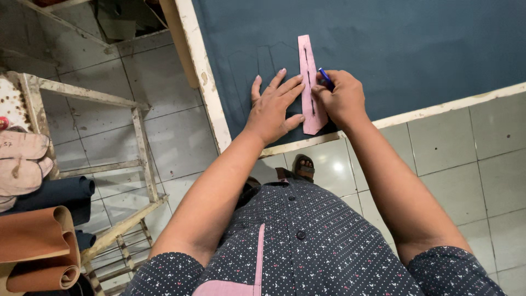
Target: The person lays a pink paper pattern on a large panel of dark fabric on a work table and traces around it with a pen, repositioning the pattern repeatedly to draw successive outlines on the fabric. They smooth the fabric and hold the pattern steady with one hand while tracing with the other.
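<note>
**Now two hands work on a pink strip**

Down below lies a big dark blue-grey sheet (394, 49). It covers a table with a worn white edge (208, 87). The table stands on a floor of pale grey tiles (466, 159). Faint pen lines show on the sheet, just left of the hands.

Off to the left stands a rough wooden rack (139, 142). Beside it are rolls of stuff: a brown roll (38, 246) at the bottom, and a dark blue roll (60, 194) above it. Some flat pinkish cut-out shapes (22, 159) lie on top (they look a bit like shoe soles).

The person wears a dark dotted shirt (307, 257) with a pink strip down the front. A foot in a sandal (303, 166) peeks out under the table edge.

On the sheet, near the table's front edge, lies a long pink pattern piece (310, 82). It has a thin slot down its middle and a pointed lower end.

The left hand (274, 107) lies flat and open, fingers spread. Its fingertips press down on the left side of the pink piece.

The right hand (335, 98) sits on the right side of the pink piece. Its fingers are curled tight around a blue pen (325, 77). The pen tip is hidden by the hand, so I cannot tell just where it touches.
</note>
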